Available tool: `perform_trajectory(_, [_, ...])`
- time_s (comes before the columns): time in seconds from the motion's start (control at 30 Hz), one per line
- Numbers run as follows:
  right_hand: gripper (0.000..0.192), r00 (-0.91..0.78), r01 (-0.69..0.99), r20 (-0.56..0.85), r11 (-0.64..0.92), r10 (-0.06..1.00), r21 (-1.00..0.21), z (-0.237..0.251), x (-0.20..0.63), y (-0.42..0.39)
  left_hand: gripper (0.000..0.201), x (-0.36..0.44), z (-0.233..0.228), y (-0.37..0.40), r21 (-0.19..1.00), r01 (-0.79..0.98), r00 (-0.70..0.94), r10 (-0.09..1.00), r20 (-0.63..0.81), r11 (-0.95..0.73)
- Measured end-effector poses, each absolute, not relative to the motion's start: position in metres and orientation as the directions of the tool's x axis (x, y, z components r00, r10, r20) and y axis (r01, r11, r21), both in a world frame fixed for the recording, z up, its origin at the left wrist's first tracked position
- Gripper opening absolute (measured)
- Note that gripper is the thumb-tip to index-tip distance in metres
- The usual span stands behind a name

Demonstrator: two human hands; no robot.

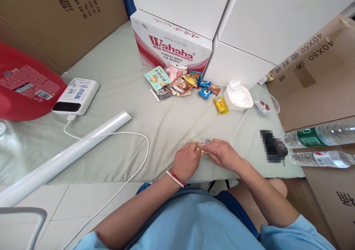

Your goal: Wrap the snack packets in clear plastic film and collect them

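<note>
Near the front edge of the cloth-covered surface, my left hand (187,160) and my right hand (225,154) are close together, both with fingers closed. Between them is a small yellow-and-blue snack packet (204,152), mostly hidden by the fingers. A crinkled clear plastic bag (186,140) shows just behind my left hand; whether it is joined to the packet I cannot tell. Farther back lie a yellow snack packet (221,105), small blue packets (205,93) and a pile of wrapped snacks (181,84), with a pale green pouch (157,78) at its left.
A white bowl (231,104) with white tissue or plastic stands beside a clear round container (273,104). Two plastic bottles (321,159) lie at the right. At the left are a white device (85,91), its cable (146,146) and a long white tube (83,148). Boxes (177,39) line the back.
</note>
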State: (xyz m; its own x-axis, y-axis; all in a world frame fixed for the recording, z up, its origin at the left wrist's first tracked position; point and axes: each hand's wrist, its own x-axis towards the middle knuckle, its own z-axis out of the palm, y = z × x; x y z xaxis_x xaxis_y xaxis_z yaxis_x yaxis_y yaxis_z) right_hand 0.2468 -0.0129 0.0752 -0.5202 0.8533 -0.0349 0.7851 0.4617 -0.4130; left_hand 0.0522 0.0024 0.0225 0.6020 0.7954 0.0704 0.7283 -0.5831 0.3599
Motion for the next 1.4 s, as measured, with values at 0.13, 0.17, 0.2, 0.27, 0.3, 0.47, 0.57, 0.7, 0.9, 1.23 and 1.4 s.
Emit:
perform_trajectory(0.13, [0.038, -0.496, 0.820, -0.006, 0.465, 0.869, -0.335, 0.045, 0.243, -0.043, 0.028, 0.038, 0.017, 0.003, 0.425, 0.671, 0.625, 0.771, 0.118, -0.608])
perform_trajectory(0.17, [0.039, -0.487, 0.831, -0.002, 0.462, 0.874, -0.311, 0.041, 0.242, -0.046, 0.030, 0.032, 0.017, 0.003, 0.461, 0.651, 0.622, 0.772, 0.131, -0.603])
perform_trajectory(0.2, [0.040, -0.480, 0.841, -0.004, 0.459, 0.877, -0.286, 0.039, 0.241, -0.048, 0.030, 0.026, 0.017, 0.004, 0.511, 0.629, 0.611, 0.779, 0.140, -0.586])
perform_trajectory(0.27, [0.042, -0.478, 0.856, -0.027, 0.459, 0.878, -0.239, 0.038, 0.238, -0.048, 0.030, 0.012, 0.017, 0.008, 0.640, 0.588, 0.543, 0.828, 0.141, -0.495])
perform_trajectory(0.3, [0.044, -0.483, 0.859, -0.046, 0.463, 0.874, -0.216, 0.039, 0.237, -0.048, 0.031, 0.005, 0.018, 0.012, 0.709, 0.571, 0.470, 0.873, 0.130, -0.413])
perform_trajectory(0.47, [0.050, -0.498, 0.865, -0.102, 0.484, 0.861, -0.133, 0.045, 0.228, -0.042, 0.050, -0.004, 0.021, 0.033, 0.862, 0.506, -0.050, 0.999, -0.004, 0.029])
perform_trajectory(0.57, [0.047, -0.475, 0.876, -0.079, 0.464, 0.876, -0.129, 0.045, 0.223, -0.040, 0.066, 0.008, 0.027, 0.036, 0.764, 0.645, 0.014, 1.000, -0.027, 0.012])
perform_trajectory(0.7, [0.044, -0.474, 0.849, -0.001, 0.457, 0.880, -0.265, 0.047, 0.226, -0.042, 0.075, 0.018, 0.034, 0.032, 0.606, 0.794, 0.168, 0.974, -0.153, -0.041])
perform_trajectory(0.9, [0.035, -0.433, 0.711, 0.150, 0.439, 0.889, -0.549, 0.048, 0.235, -0.051, 0.015, 0.014, 0.037, 0.025, 0.766, 0.642, 0.211, 0.964, -0.159, -0.014])
perform_trajectory(1.23, [0.026, -0.401, 0.604, 0.198, 0.421, 0.894, -0.677, 0.048, 0.239, -0.054, 0.030, 0.067, 0.033, -0.005, 0.490, 0.673, 0.557, 0.816, 0.157, -0.554])
perform_trajectory(1.4, [0.031, 0.166, 0.762, 0.293, 0.066, 0.942, -0.644, 0.035, 0.263, -0.063, 0.033, 0.062, 0.026, -0.010, 0.386, 0.652, 0.633, 0.749, 0.198, -0.653])
